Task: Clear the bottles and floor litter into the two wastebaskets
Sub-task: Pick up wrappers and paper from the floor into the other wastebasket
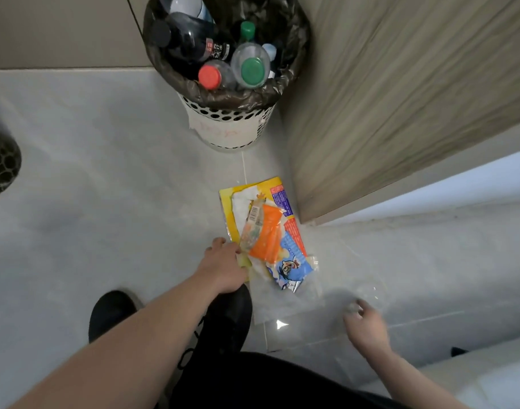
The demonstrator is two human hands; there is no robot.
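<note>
- You stand on pale grey floor tiles (105,202), with a wood-grain panel (400,98) beyond your right hand (368,326).
- The wrappers (267,231), orange, yellow and blue, lie flat, overlapping.
- Your left hand (223,267) pinches their near edge; your right hand is blurred, its grip unclear.
- The white wastebasket (229,119), full of bottles (217,54), stands ahead of both hands.

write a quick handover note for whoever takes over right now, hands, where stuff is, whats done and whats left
Left hand: reaching down, fingers at the edge of the wrapper pile; whether it grips is unclear.
Right hand: blurred, low beside the clear plastic bag on the floor, holding nothing visible.
White wastebasket: by the wooden panel, already holding several bottles.
Dark wastebasket: at the far left edge.
Done: bottles binned.
Left: wrappers and clear plastic off the floor.
</note>
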